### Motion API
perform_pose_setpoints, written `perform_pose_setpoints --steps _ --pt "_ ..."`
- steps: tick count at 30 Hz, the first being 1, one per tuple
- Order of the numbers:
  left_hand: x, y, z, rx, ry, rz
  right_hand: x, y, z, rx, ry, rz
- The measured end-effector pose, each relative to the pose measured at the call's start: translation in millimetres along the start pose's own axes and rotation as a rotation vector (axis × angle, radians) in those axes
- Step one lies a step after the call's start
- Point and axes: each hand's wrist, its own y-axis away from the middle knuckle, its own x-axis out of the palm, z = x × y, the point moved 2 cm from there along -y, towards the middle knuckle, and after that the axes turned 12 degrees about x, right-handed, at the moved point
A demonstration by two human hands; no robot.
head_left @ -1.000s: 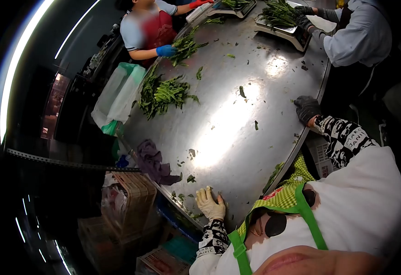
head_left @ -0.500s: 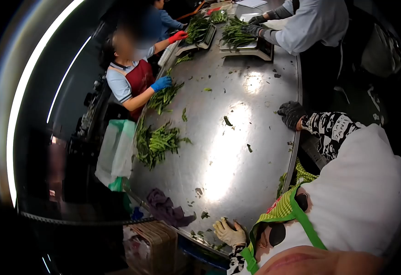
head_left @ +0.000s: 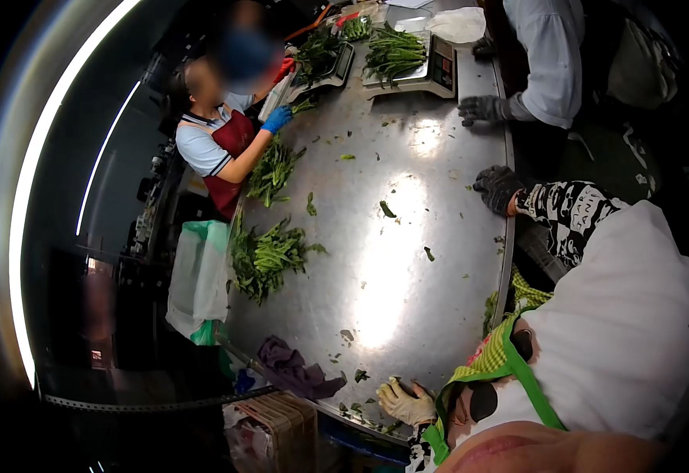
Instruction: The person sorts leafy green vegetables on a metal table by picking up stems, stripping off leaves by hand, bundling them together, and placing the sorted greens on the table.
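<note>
My right hand, in a dark grey glove, rests at the near edge of the metal table. Its fingers are slightly apart and hold nothing. At the table's lower corner my left hand, in a cream glove, lies with fingers spread and nothing in it. Small leaf scraps lie near that hand. A purple cloth is bunched at the corner beyond it. Across the table are a leafy green bunch and another pile of greens.
Cut greens lie on a scale; a second scale also bears greens. A co-worker's grey-gloved hand rests on the table. Opposite, another person's blue-gloved hand holds a few stems. A plastic-lined bin stands beside the table.
The grey-gloved co-worker has let go of the greens on the scale and drawn back. The blue-gloved hand has moved up towards the other scale with stems. My hands stay in place.
</note>
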Motion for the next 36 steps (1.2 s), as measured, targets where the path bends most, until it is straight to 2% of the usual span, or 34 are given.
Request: perform_pose_setpoints --steps 13,17,23,28,31,34,36 --pt "-11 -6 -4 0.003 0.018 0.039 -6 3 5 0.037 -0.038 0.008" --pt "25 11 18 0.000 -0.015 0.048 -1 1 2 0.022 -0.021 0.019" --pt "26 10 18 0.001 -0.017 0.043 -1 1 3 0.013 0.006 0.017" --pt "25 10 16 -0.007 0.003 0.053 5 1 0 0.009 -0.002 -0.029" --pt "-6 -4 -1 -0.018 0.028 0.080 6 1 -1 -0.003 -0.023 -0.047" --pt "26 10 19 -0.004 0.006 0.059 -1 3 2 -0.018 -0.011 -0.041" --pt "18 6 14 -0.012 0.010 0.070 0 2 1 -0.014 -0.021 -0.034"
